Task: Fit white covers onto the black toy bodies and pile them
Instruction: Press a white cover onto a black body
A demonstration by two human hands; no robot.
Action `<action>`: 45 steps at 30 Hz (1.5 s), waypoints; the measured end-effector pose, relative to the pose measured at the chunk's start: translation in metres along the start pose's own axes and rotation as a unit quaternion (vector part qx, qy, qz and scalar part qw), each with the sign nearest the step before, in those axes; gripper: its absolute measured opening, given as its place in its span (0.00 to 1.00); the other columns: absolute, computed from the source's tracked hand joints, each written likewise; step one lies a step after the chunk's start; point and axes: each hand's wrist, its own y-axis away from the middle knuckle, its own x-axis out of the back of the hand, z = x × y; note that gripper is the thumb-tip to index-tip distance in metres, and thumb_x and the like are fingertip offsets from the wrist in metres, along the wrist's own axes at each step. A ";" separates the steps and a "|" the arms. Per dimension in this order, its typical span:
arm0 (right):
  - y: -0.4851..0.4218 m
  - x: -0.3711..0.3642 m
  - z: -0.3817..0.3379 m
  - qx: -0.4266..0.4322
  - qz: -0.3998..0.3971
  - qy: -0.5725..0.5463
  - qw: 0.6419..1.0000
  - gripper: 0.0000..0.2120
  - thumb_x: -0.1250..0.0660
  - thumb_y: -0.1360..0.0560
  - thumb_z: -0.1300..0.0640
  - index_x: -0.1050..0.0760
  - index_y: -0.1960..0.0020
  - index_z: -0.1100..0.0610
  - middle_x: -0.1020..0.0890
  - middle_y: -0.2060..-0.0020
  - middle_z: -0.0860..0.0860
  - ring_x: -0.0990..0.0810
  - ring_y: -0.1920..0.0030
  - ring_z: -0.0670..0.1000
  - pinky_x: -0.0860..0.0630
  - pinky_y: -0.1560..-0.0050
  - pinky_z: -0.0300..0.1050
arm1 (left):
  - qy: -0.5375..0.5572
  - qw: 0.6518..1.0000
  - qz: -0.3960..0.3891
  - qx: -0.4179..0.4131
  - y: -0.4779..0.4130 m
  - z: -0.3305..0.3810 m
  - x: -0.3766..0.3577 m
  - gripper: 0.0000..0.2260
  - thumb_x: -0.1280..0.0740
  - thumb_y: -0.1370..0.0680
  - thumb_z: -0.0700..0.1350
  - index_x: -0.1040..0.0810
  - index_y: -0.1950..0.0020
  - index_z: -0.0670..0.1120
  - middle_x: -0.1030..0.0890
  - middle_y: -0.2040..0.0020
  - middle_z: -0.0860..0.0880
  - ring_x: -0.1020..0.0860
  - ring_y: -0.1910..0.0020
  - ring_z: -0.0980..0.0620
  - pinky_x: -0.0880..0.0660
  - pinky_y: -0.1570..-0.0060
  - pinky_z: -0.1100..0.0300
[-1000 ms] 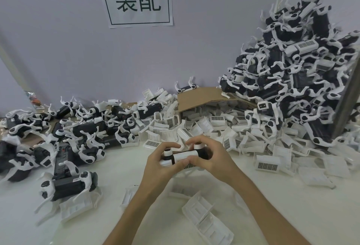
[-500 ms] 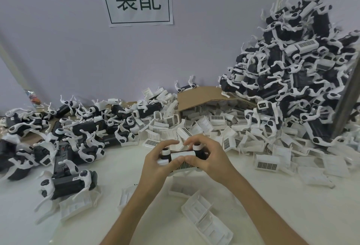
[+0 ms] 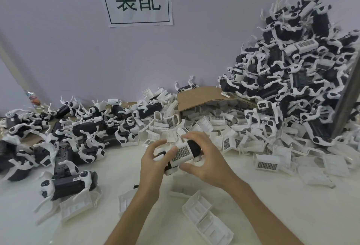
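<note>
Tilted since a second ago, when it lay level between both thumbs, the black toy body [image 3: 194,146] now shows its white cover [image 3: 181,154] grille-side up to the camera, and both hands have shifted slightly up the table [image 3: 292,215] toward the loose covers [image 3: 266,163].

A worker holds the piece just above the table, in front of the spill of covers. The left hand [image 3: 153,163] grips the near, lower end, thumb pressed on the edge of the cover. The right hand [image 3: 208,159] arches over the far end, fingers curled round the black body and thumb tucked beneath. Whether the cover has fully seated cannot be told from here.

Judged by how things lie, the fitting looks nearly finished and piling comes next. That move turns on one relation: the toy's long axis runs from near left to far right, pointing roughly at the tall heap of finished toys [image 3: 292,81], which rises to the right of the hands and beyond them. The right hand is the nearer to it. Uncovered bodies [image 3: 81,127] lie to the left.
</note>
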 end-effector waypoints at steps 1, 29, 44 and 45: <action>0.000 0.000 0.001 0.006 -0.018 0.018 1.000 0.33 0.21 0.32 0.49 0.29 0.31 0.41 0.34 0.32 0.35 0.32 0.32 0.35 0.30 0.40 0.29 | 0.021 1.000 0.008 0.022 0.000 0.001 0.000 0.20 0.21 0.32 0.51 0.19 0.42 0.50 0.17 0.44 0.43 0.15 0.50 0.42 0.17 0.51 0.43; 0.000 0.000 0.008 -0.020 0.045 0.116 0.992 0.20 0.26 0.26 0.47 0.23 0.35 0.47 0.24 0.45 0.33 0.24 0.47 0.38 0.25 0.45 0.38 | 0.063 0.992 -0.065 0.093 -0.002 0.004 0.002 0.22 0.42 0.17 0.56 0.24 0.34 0.41 0.14 0.51 0.37 0.15 0.57 0.38 0.20 0.56 0.55; -0.003 -0.010 -0.002 -0.074 0.104 -0.029 0.991 0.23 0.25 0.27 0.49 0.30 0.36 0.47 0.29 0.37 0.41 0.31 0.35 0.36 0.35 0.43 0.23 | 0.046 0.998 -0.045 -0.014 0.003 0.002 0.000 0.18 0.22 0.33 0.44 0.21 0.45 0.50 0.17 0.50 0.40 0.18 0.53 0.45 0.23 0.54 0.51; -0.005 -0.007 -0.002 -0.113 0.106 -0.055 0.986 0.22 0.25 0.27 0.49 0.31 0.37 0.45 0.27 0.38 0.40 0.29 0.36 0.36 0.34 0.46 0.23 | 0.059 0.997 -0.040 -0.016 0.003 0.004 0.000 0.17 0.24 0.33 0.46 0.20 0.46 0.49 0.17 0.49 0.41 0.18 0.52 0.44 0.24 0.52 0.49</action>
